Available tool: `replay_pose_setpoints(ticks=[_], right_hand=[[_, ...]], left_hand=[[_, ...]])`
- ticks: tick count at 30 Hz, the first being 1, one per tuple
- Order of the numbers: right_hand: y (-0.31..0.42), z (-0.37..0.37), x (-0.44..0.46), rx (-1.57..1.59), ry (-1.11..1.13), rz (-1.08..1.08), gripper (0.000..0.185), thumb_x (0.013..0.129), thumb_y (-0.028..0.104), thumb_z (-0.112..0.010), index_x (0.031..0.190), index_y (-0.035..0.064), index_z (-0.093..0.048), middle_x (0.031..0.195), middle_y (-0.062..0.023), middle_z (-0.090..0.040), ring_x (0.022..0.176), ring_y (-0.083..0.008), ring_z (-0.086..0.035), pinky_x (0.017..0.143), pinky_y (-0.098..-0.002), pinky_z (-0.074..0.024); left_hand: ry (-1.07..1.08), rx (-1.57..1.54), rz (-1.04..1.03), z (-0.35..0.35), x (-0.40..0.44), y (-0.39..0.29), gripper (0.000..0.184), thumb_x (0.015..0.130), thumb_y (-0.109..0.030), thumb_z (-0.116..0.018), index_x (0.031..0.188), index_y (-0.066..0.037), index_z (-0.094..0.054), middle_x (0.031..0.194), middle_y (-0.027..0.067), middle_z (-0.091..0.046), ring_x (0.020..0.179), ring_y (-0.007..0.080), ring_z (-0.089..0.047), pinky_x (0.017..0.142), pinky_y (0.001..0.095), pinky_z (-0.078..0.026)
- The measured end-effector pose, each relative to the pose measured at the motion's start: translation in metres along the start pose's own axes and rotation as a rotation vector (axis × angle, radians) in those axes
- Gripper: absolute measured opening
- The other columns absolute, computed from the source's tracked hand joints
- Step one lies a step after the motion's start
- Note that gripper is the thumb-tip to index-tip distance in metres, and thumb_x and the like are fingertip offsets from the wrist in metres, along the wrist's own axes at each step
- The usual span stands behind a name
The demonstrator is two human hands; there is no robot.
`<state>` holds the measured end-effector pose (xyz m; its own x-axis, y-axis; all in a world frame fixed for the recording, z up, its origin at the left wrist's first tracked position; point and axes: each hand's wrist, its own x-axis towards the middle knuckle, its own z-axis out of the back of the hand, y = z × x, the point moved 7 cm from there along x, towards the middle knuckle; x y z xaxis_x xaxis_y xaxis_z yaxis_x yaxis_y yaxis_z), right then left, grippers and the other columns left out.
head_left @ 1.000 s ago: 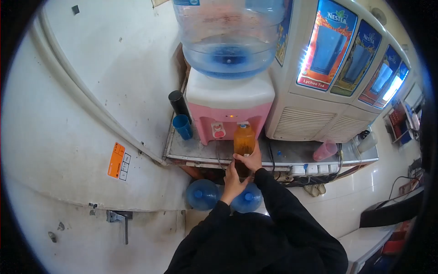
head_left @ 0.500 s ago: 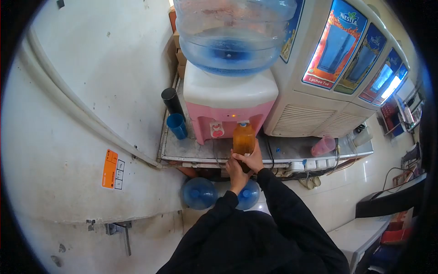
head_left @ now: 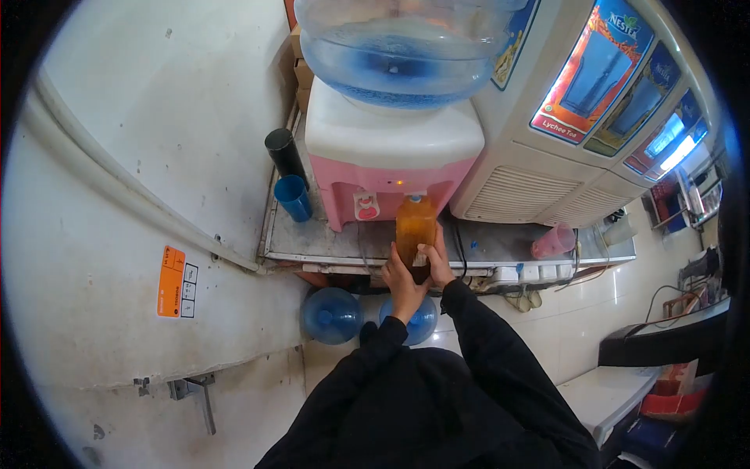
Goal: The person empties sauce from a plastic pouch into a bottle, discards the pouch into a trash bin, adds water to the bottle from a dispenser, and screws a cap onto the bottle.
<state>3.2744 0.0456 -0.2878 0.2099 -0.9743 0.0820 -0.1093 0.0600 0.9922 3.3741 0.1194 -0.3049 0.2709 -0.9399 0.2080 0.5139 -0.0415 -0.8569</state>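
An amber bottle (head_left: 416, 223) is tilted with its top against the blue tap (head_left: 416, 198) of a pink and white water dispenser (head_left: 394, 141). My left hand (head_left: 405, 283) is closed round the bottle's lower left side. From the right, my right hand (head_left: 439, 258) grips the same bottle, the thumb lying across its front. The bottle's base is partly hidden by my fingers. Left of it sits the dispenser's red tap (head_left: 366, 206). A large clear water jug (head_left: 406, 59) stands upside down on the dispenser.
A blue cup (head_left: 293, 198) and a black tumbler (head_left: 284, 153) stand left on the metal counter (head_left: 312, 244). Right are a drink machine (head_left: 547, 148) and a pink cup (head_left: 553, 242). Blue water jugs (head_left: 331, 316) rest on the floor below. A white door (head_left: 156, 195) borders the left.
The view has shifted slightly, with the dispenser now nearer. My left hand has slid up along the bottle's left side, and my hands have moved apart around it.
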Motion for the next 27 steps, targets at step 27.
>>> replay_pose_setpoints(ticks=[27], right_hand=[[-0.002,0.001,0.002,-0.025,-0.014,0.011,0.064,0.089,0.018,-0.055,0.147,0.0076,-0.029,0.137,-0.0114,-0.045,0.127,-0.0227,-0.044,0.106,-0.0363,-0.0354]], left_hand=[[-0.074,0.027,-0.043,-0.005,0.001,0.002,0.120,0.064,-0.019,-0.091,0.154,-0.002,-0.013,0.144,0.0240,-0.036,0.128,0.0428,-0.035,0.108,0.0536,-0.028]])
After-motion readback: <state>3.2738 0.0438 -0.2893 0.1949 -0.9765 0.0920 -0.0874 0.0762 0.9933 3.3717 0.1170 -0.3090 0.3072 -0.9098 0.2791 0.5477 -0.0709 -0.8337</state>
